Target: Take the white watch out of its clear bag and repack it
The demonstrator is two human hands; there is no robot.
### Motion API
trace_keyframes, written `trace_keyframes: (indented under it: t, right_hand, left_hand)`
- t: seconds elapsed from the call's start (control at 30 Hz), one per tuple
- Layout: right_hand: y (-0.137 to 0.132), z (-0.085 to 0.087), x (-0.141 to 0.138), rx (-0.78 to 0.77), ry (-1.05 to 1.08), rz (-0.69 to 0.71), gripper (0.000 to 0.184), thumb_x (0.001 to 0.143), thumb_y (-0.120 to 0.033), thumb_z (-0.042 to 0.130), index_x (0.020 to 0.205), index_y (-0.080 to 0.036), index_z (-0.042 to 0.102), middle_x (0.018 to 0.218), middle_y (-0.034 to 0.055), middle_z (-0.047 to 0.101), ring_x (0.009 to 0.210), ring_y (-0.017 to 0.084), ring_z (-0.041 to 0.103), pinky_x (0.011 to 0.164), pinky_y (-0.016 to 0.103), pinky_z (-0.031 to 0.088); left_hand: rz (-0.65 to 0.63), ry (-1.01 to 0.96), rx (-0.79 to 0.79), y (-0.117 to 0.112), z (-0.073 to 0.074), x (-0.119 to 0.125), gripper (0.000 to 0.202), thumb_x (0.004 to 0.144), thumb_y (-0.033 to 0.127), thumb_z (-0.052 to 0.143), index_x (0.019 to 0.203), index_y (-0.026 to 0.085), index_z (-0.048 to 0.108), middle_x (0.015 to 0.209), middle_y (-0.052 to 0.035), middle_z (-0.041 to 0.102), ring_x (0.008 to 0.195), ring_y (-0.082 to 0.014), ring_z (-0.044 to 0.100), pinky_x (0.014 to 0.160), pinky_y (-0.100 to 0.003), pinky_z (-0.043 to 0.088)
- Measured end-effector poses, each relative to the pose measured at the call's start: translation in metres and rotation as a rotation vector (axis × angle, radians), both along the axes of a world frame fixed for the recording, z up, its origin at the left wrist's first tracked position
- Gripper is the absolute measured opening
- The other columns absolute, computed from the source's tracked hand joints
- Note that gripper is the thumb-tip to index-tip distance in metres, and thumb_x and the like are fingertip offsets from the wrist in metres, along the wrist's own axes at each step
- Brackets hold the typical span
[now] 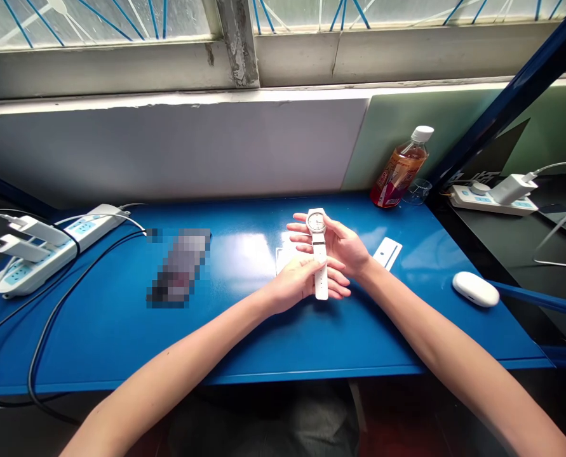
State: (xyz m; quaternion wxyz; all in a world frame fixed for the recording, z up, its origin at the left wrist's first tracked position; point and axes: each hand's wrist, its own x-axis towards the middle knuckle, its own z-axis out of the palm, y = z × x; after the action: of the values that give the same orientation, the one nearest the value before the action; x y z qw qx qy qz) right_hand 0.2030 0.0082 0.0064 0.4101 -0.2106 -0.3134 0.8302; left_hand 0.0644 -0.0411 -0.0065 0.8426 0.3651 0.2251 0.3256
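Observation:
A white wristwatch [316, 222] with a round dial hangs lengthwise above the blue table, its strap running down toward me. My left hand [298, 279] pinches the lower strap, thumb on top and fingers underneath. Around the watch head is my right hand [349, 247], its thumb at the case edge and its fingers stretched out behind. Beyond my right wrist lies a flat white piece [388, 252] with a dark mark, partly covered by that wrist. Another pale flat thing [279, 259] shows partly behind my left hand; its kind is unclear.
A blurred-out dark rectangle [180, 266] lies left on the blue table [244, 343]. Power strips [89, 225] with plugs and cables stand at both sides. A drink bottle [401, 168] and clear cup [417, 190] are at the back right, a white rounded case [476, 289] nearer.

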Motion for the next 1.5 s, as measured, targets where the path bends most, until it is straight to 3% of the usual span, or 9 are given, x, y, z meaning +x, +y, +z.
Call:
trace_keyframes:
  t: [0.37,0.63,0.93,1.17,1.5]
  right_hand:
    - [-0.008,-0.001,0.000,-0.015,-0.029,0.071,0.051,0.105,-0.042,0.020,0.138,-0.017,0.050,0.133,0.0134,0.065,0.113,0.023,0.067,0.108,0.047,0.044]
    - [-0.010,0.005,0.002,-0.022,-0.014,0.084,0.056,0.105,-0.041,0.018,0.131,-0.010,0.056,0.140,0.0156,0.060,0.124,0.023,0.061,0.116,0.043,0.035]
    - [-0.009,0.007,0.004,0.010,-0.038,0.061,0.054,0.105,-0.040,0.017,0.133,-0.015,0.056,0.135,0.0120,0.065,0.122,0.023,0.063,0.114,0.045,0.039]
    - [-0.008,0.004,0.006,-0.003,-0.053,0.108,0.065,0.103,-0.052,0.019,0.122,-0.009,0.064,0.133,0.0174,0.065,0.123,0.026,0.062,0.112,0.045,0.041]
    - [-0.010,0.008,0.007,0.010,-0.055,0.145,0.061,0.102,-0.049,0.024,0.120,-0.007,0.065,0.129,0.0196,0.067,0.123,0.027,0.063,0.112,0.045,0.041]
  left_hand:
    - [0.022,0.020,-0.068,-0.008,0.001,-0.007,0.039,0.086,0.041,0.071,0.103,0.006,0.069,0.091,-0.0161,0.074,0.082,-0.0257,0.074,0.079,-0.038,0.057]
    - [0.033,0.053,-0.074,-0.008,-0.002,-0.006,0.041,0.086,0.043,0.072,0.101,0.005,0.071,0.091,-0.0182,0.075,0.081,-0.0252,0.074,0.078,-0.037,0.058]
    - [0.010,0.069,-0.121,-0.008,-0.001,-0.006,0.038,0.096,0.039,0.057,0.102,0.004,0.071,0.093,-0.0198,0.075,0.082,-0.0259,0.075,0.079,-0.037,0.059]
    - [-0.082,-0.001,-0.112,-0.009,-0.003,-0.008,0.038,0.093,0.040,0.062,0.101,0.004,0.070,0.091,-0.0186,0.075,0.083,-0.0269,0.075,0.079,-0.038,0.058]
    - [-0.082,0.030,-0.103,-0.010,-0.004,-0.009,0.036,0.095,0.039,0.060,0.101,0.004,0.069,0.092,-0.0190,0.075,0.084,-0.0267,0.075,0.079,-0.038,0.058]
